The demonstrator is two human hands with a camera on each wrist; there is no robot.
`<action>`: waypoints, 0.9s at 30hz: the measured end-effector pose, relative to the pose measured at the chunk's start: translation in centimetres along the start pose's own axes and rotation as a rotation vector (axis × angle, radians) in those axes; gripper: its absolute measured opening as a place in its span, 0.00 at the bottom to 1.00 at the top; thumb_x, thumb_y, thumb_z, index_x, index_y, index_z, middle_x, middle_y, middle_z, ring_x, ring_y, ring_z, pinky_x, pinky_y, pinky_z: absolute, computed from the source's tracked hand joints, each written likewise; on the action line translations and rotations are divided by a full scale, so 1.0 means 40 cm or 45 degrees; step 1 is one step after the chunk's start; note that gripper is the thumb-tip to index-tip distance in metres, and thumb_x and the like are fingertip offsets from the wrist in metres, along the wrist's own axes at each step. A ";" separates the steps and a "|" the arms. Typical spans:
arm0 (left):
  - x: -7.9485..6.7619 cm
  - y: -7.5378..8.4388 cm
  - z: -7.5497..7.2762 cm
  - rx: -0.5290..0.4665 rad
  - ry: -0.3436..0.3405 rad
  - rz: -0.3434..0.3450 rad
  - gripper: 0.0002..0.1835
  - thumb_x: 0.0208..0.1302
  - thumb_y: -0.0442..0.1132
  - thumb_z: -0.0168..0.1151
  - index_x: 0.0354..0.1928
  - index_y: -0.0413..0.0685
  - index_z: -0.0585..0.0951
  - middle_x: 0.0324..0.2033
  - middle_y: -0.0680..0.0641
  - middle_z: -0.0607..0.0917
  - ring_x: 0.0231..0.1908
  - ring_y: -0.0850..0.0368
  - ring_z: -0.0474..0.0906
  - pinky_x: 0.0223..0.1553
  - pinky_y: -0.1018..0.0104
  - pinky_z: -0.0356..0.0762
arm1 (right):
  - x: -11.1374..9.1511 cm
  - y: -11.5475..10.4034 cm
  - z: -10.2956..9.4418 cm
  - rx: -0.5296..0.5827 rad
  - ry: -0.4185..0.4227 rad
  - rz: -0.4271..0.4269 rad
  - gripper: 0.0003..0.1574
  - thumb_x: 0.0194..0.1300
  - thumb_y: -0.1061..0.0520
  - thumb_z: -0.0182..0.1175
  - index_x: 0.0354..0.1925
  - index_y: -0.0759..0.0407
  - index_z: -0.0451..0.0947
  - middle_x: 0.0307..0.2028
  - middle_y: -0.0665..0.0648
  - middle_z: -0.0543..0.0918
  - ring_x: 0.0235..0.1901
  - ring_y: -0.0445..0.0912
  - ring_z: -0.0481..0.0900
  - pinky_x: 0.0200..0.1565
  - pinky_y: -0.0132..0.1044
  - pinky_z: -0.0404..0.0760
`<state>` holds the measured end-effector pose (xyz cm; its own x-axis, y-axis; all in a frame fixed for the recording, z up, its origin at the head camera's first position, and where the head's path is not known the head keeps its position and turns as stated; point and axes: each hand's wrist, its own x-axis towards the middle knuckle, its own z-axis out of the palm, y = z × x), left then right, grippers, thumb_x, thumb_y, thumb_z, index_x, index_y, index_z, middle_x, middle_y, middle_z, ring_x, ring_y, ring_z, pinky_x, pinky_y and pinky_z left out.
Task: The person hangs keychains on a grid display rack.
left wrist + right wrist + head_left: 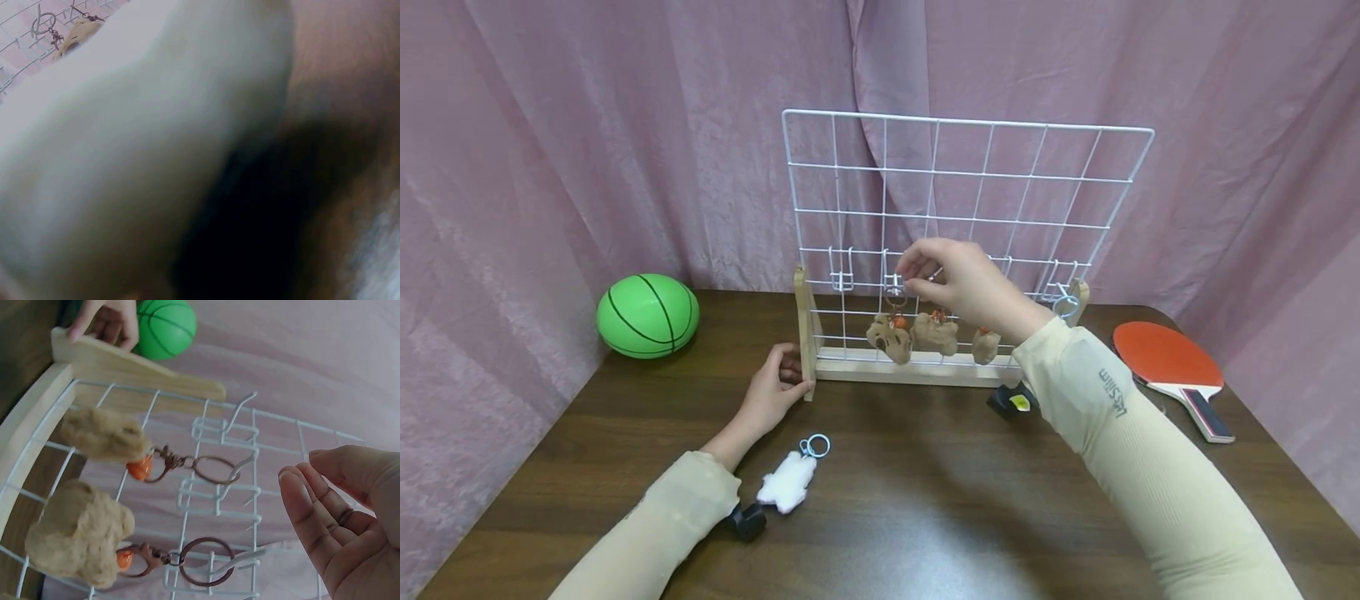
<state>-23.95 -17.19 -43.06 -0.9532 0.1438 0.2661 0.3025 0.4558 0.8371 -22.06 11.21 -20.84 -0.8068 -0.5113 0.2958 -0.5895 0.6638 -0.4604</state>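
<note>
My left hand (pixel 772 387) grips the lower left wooden upright (pixel 806 333) of a stand that bears a white wire grid (pixel 958 173). Brown plush keychains (pixel 936 333) hang by their rings from hooks on this grid. In the right wrist view my right hand (pixel 344 512) is just off the hook tips, its fingers bent loosely with nothing between them. Nearest to it are the keychain rings (pixel 207 561) looped over their hooks (pixel 240 464). A white plush keychain (pixel 788 482) with a light blue ring lies on the table near my left forearm.
A green ball (pixel 647 317) sits at the table's back left. At the right lies a red table tennis paddle (pixel 1168 354). Another light blue ring (pixel 1066 306) hangs at the grid's right end, partly behind my sleeve. Pink curtains (pixel 625 125) surround the wooden table (pixel 880 483).
</note>
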 end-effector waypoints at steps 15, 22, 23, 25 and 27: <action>0.000 0.003 0.001 0.003 0.004 -0.007 0.31 0.57 0.27 0.66 0.61 0.38 0.63 0.44 0.33 0.79 0.42 0.43 0.80 0.39 0.69 0.83 | -0.065 -0.019 0.050 0.174 0.083 -0.097 0.11 0.63 0.62 0.63 0.45 0.61 0.79 0.41 0.55 0.85 0.39 0.44 0.82 0.43 0.35 0.83; 0.001 -0.001 0.002 0.010 0.009 0.001 0.31 0.57 0.26 0.66 0.61 0.37 0.63 0.43 0.33 0.79 0.42 0.42 0.80 0.38 0.70 0.82 | -0.088 -0.019 0.099 0.274 0.108 -0.189 0.09 0.63 0.63 0.62 0.43 0.62 0.79 0.38 0.57 0.85 0.37 0.43 0.82 0.37 0.32 0.83; 0.001 -0.001 0.002 0.010 0.012 0.000 0.31 0.57 0.26 0.66 0.61 0.37 0.63 0.43 0.33 0.79 0.42 0.42 0.80 0.38 0.70 0.82 | -0.091 -0.021 0.105 0.283 0.110 -0.191 0.09 0.63 0.63 0.62 0.43 0.62 0.79 0.38 0.56 0.86 0.37 0.43 0.82 0.37 0.32 0.83; 0.001 -0.002 0.003 0.004 0.016 -0.002 0.31 0.57 0.26 0.66 0.61 0.37 0.63 0.43 0.33 0.79 0.42 0.42 0.80 0.38 0.70 0.82 | -0.096 -0.023 0.116 0.307 0.111 -0.196 0.08 0.63 0.62 0.62 0.42 0.60 0.80 0.38 0.55 0.86 0.37 0.42 0.82 0.37 0.31 0.82; 0.001 -0.003 0.003 0.005 0.017 0.001 0.31 0.57 0.25 0.66 0.61 0.36 0.63 0.43 0.32 0.79 0.42 0.42 0.81 0.38 0.71 0.82 | -0.101 -0.025 0.128 0.338 0.102 -0.194 0.08 0.63 0.62 0.62 0.43 0.59 0.80 0.40 0.55 0.86 0.38 0.42 0.81 0.37 0.32 0.82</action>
<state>-24.01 -17.14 -43.20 -0.9529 0.1324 0.2727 0.3028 0.4592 0.8351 -18.01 9.82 -25.87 -0.7166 -0.5422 0.4387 -0.6817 0.4117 -0.6048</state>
